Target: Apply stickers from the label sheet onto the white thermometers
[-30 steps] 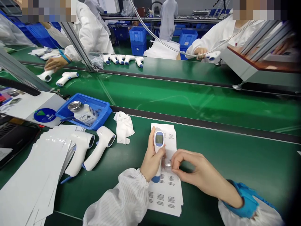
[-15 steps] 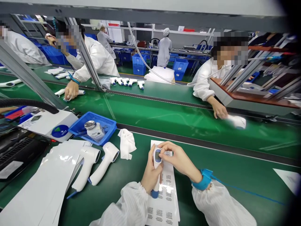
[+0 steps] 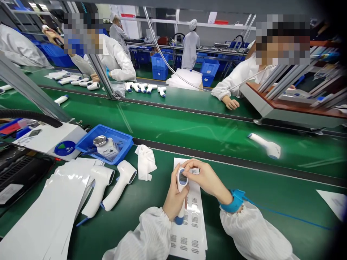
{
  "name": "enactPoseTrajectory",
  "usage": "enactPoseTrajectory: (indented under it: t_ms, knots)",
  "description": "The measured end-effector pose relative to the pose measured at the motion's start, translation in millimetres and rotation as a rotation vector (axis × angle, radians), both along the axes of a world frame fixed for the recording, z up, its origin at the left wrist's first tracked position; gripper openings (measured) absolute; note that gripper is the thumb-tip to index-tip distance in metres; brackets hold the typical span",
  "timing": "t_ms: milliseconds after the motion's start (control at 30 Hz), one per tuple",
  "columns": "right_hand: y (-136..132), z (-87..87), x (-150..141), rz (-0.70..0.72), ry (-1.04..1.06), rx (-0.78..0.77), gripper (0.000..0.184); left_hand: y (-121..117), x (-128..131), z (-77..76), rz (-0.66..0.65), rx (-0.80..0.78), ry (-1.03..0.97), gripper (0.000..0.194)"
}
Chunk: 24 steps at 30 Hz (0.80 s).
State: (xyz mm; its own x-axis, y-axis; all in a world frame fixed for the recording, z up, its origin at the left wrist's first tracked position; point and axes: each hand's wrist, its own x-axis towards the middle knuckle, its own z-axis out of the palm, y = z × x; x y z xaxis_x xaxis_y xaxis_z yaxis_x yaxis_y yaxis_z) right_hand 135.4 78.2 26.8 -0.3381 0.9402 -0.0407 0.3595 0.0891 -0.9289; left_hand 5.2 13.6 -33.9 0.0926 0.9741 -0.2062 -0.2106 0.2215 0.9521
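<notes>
My left hand [image 3: 176,196] is wrapped round a white infrared thermometer [image 3: 180,185] with a blue-tipped handle, its small screen facing up. My right hand [image 3: 204,178] has its thumb and fingers closed at the head of the thermometer, with the thumb at the screen's edge. Whether anything thin is between those fingertips cannot be made out. Beneath both hands lies a sheet of printed labels [image 3: 187,240]. To the left, two more thermometers [image 3: 98,189] lie on the green bench, close to a crumpled white cloth [image 3: 145,162].
A blue tray [image 3: 123,156] holds a metal-capped bottle and small bags. White sheets [image 3: 51,213] are stacked at left. Beyond runs a green conveyor belt [image 3: 173,128] carrying a thermometer [image 3: 264,145]. Co-workers sit across it. A blue wrist-strap cord [image 3: 287,216] trails right from my wrist.
The co-worker at right has let go of a thermometer on the belt and drawn the hand back. The co-worker at left has also withdrawn a hand from the belt. My hands have barely moved.
</notes>
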Motion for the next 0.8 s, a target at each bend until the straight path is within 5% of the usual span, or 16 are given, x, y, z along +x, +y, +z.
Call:
enactPoseTrajectory:
  t_ms: [800]
  knots:
    - [1.6,4.6,0.3,0.010,-0.034,-0.003,0.009,0.1,-2.5,9.3,-0.104,-0.170,-0.166,0.066]
